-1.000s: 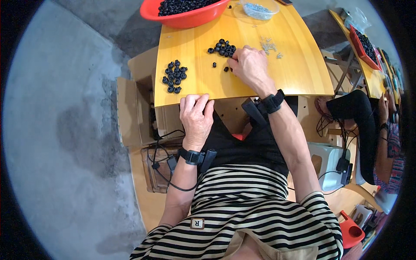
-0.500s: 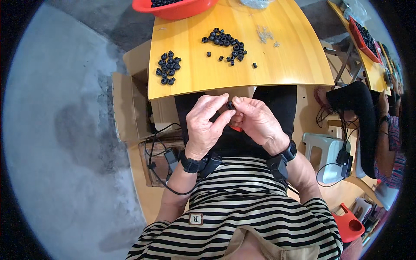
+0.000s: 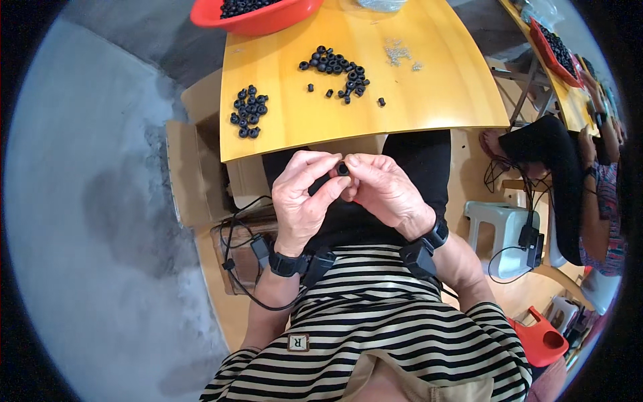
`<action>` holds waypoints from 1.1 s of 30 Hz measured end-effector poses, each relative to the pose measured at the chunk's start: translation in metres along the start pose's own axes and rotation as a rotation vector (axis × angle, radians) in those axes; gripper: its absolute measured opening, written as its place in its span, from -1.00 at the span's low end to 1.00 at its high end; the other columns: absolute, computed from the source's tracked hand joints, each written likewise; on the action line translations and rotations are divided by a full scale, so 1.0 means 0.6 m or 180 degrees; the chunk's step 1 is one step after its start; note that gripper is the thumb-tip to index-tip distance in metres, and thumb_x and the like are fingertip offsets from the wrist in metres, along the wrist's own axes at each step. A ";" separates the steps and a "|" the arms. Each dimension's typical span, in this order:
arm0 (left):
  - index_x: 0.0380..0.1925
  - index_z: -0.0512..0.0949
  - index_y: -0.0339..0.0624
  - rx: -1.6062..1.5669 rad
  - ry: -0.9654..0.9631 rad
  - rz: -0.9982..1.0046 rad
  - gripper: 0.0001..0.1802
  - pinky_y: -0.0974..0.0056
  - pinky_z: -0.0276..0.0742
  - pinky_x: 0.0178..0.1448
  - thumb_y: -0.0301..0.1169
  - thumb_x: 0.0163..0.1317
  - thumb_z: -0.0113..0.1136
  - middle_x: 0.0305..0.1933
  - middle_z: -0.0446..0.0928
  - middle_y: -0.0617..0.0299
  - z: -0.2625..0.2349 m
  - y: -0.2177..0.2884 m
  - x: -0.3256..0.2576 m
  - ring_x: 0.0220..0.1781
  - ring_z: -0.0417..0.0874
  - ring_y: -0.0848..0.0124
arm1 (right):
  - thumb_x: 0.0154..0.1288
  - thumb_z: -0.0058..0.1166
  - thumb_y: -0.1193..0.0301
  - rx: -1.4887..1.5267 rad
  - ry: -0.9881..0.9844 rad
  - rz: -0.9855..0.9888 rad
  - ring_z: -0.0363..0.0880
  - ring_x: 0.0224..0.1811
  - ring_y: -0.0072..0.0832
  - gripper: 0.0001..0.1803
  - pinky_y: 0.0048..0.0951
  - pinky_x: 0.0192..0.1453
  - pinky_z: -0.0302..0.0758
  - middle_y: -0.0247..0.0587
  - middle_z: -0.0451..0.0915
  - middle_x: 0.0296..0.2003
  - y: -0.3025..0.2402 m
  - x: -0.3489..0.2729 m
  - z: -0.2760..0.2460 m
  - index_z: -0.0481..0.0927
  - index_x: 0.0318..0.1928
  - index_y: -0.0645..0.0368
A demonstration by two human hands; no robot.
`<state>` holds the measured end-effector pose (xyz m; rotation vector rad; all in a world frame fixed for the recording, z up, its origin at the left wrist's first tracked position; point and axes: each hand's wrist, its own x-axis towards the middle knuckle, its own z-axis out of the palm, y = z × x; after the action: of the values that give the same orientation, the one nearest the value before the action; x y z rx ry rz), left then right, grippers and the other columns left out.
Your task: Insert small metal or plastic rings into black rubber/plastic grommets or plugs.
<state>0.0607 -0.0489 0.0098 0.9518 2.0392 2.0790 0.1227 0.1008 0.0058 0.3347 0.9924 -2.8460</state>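
Observation:
My left hand (image 3: 305,199) and my right hand (image 3: 385,191) meet over my lap, just below the near edge of the yellow table (image 3: 442,94). Together their fingertips pinch one small black ring-shaped part (image 3: 343,169). On the table lies a loose heap of the same black parts (image 3: 338,69) at the middle. A smaller, tidier cluster of black parts (image 3: 248,111) sits near the table's left edge. A few tiny silver pieces (image 3: 400,52) lie to the right of the heap. Both wrists wear black bands with cables.
A red bowl (image 3: 264,19) full of black parts stands at the table's far edge. A cardboard box (image 3: 194,167) sits on the floor at left. Another person (image 3: 596,194) sits at the right by a second table with a red tray (image 3: 556,47). A white stool (image 3: 499,234) stands nearby.
My right hand left the heap on the table and came down to my lap. Both hands have closed together on one black part and now hold it slightly higher.

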 end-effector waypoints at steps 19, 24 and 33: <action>-0.20 0.69 -0.34 0.0482 0.0183 0.0032 -0.71 0.46 0.39 -0.20 -0.63 0.01 0.43 -0.22 0.60 0.21 0.009 0.012 0.006 -0.22 0.56 0.49 | 0.31 0.22 0.31 -0.3866 0.1318 -0.2079 0.63 -0.41 -0.44 -0.76 -0.37 -0.33 0.54 -0.18 0.67 -0.40 -0.090 0.050 -0.083 0.68 -0.28 0.27; -0.23 0.68 -0.36 0.0488 0.0214 -0.0111 -0.73 0.37 0.51 -0.09 -0.62 0.00 0.44 -0.26 0.61 0.16 0.007 0.015 0.003 -0.23 0.61 0.40 | 0.33 0.11 0.38 -0.5624 0.2102 -0.2742 0.52 0.15 -0.07 -0.67 -0.14 0.20 0.47 0.06 0.53 0.13 -0.184 0.112 -0.147 0.57 0.07 0.20; -0.20 0.69 -0.34 0.0426 0.0148 -0.0149 -0.71 0.45 0.43 -0.12 -0.63 0.01 0.43 -0.23 0.60 0.22 0.001 0.007 -0.006 -0.23 0.54 0.48 | 0.41 -0.03 0.28 -0.6663 0.1048 -0.2589 0.22 0.43 0.03 -0.49 0.08 0.48 0.16 0.10 0.31 0.35 -0.165 0.132 -0.165 0.38 0.28 0.24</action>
<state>0.0656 -0.0505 0.0121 0.8723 2.2254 1.9812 0.0454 0.2378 -0.0294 0.0670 3.5795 -0.4668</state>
